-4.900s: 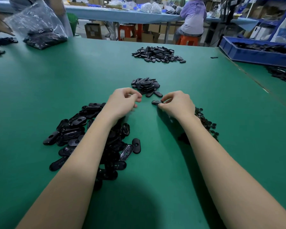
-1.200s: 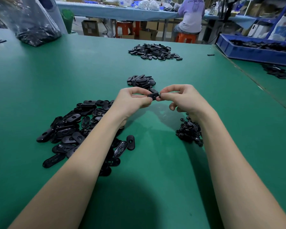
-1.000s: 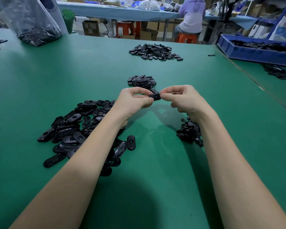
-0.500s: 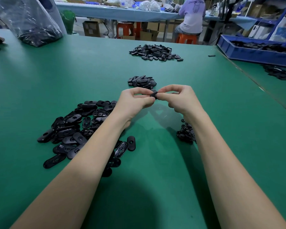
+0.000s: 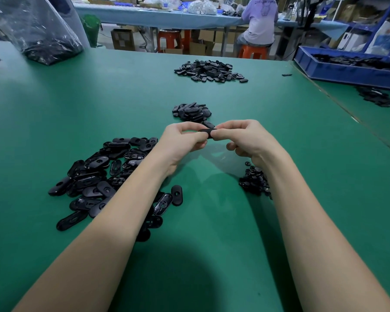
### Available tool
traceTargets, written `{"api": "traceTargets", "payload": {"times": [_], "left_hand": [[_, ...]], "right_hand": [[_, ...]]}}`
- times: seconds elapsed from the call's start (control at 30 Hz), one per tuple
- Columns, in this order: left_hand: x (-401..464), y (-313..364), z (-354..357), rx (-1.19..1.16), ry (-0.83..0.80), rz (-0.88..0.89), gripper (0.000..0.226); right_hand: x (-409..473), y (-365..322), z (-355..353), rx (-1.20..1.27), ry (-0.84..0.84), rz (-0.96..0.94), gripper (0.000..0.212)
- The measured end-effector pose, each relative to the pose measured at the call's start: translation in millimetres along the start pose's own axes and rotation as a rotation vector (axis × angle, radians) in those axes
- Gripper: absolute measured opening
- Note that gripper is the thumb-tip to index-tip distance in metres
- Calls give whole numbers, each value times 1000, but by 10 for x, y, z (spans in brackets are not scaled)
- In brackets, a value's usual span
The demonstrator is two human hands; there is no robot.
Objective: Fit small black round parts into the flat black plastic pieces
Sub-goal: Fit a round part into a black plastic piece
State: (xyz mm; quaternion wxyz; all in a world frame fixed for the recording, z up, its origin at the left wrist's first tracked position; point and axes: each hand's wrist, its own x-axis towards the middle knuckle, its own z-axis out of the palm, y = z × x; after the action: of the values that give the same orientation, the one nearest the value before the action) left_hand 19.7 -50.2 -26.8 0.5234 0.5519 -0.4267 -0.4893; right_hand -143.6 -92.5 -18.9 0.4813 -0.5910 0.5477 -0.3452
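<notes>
My left hand (image 5: 182, 140) and my right hand (image 5: 245, 137) meet above the green table (image 5: 212, 255), both pinching one flat black plastic piece (image 5: 208, 132) between thumbs and fingertips. The piece is seen edge-on and mostly covered by my fingers, so any small round part in it is hidden. A heap of flat oval black pieces (image 5: 108, 176) lies under my left forearm. A little heap of small black round parts (image 5: 254, 181) sits beside my right wrist. Just beyond my hands lies a small stack of black pieces (image 5: 190, 112).
A larger heap of black pieces (image 5: 209, 70) lies farther back. A clear plastic bag of parts (image 5: 38, 30) stands at the far left, a blue bin (image 5: 351, 68) at the far right. A seated person (image 5: 259, 21) works at another table behind.
Five seconds ago my hands were apart and low on the table near the small stack. They have since come together above it, and over the last second they have kept pinching the same piece.
</notes>
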Motion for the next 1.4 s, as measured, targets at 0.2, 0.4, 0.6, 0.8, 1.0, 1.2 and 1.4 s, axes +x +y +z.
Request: {"api": "traceTargets", "payload": {"times": [0.2,0.4,0.6,0.8,1.0,1.2,1.4], "left_hand": [[-7,-6,-11,33,-16,15,15],[-8,-5,-19,80,-21,11,14],[16,-42,-7,155,24,15,13],[47,-77,-20,236,43,26,11],[65,-94,-118,159,-2,37,10],[128,-123,-155,307,93,102,16],[210,-83,-427,532,192,252,9]], "right_hand": [[-5,-36,33,-108,42,-39,8],[-14,-37,49,-221,63,-72,6],[-7,5,102,-225,92,-84,9],[8,40,129,-228,101,-103,10],[-2,88,91,-150,-33,-218,14],[206,204,130,-327,160,-268,10],[553,236,302,-487,373,-137,24]]}}
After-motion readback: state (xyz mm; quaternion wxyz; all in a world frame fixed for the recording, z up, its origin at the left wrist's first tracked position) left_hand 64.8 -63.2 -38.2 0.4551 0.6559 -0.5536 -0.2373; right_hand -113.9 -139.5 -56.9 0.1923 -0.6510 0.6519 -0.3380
